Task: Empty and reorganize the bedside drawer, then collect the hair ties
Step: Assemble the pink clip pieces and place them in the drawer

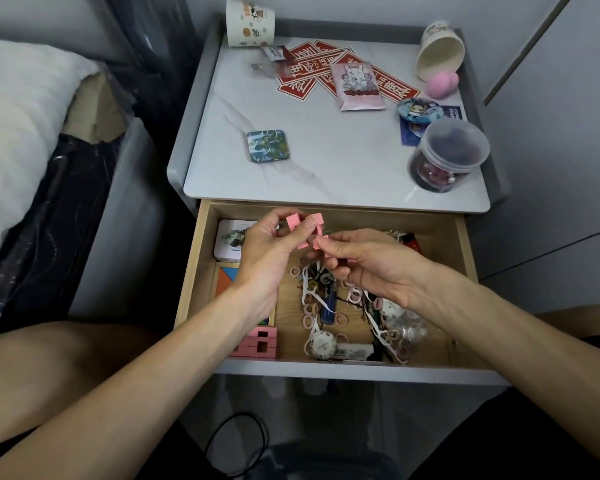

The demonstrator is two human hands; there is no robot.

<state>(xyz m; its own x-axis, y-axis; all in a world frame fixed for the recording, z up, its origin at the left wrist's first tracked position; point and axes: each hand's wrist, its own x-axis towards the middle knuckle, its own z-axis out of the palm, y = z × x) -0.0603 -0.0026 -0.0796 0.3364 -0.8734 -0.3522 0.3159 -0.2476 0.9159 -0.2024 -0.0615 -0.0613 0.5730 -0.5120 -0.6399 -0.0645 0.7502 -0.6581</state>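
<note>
Bed (21, 116): left of the desk (326, 168).
Desk, back: upright cup (250, 22) in the left corner; tipped cup (439, 50) in the right corner; cards (302, 77) between them, packet (357, 86) on the cards.
Desk, front: coaster (268, 146) at left; jar (447, 154) at right, badge (419, 109) behind it.
Drawer (201, 271): open, below the desk's front edge.
Drawer, left: card box (229, 240) behind, puzzle board (227, 282) before it, blocks (260, 342) in the front corner.
Drawer, middle: hair ties (312, 308) scattered.
Above drawer: left grip (267, 247) and right grip (371, 261), both pinching one block piece (309, 230).
</note>
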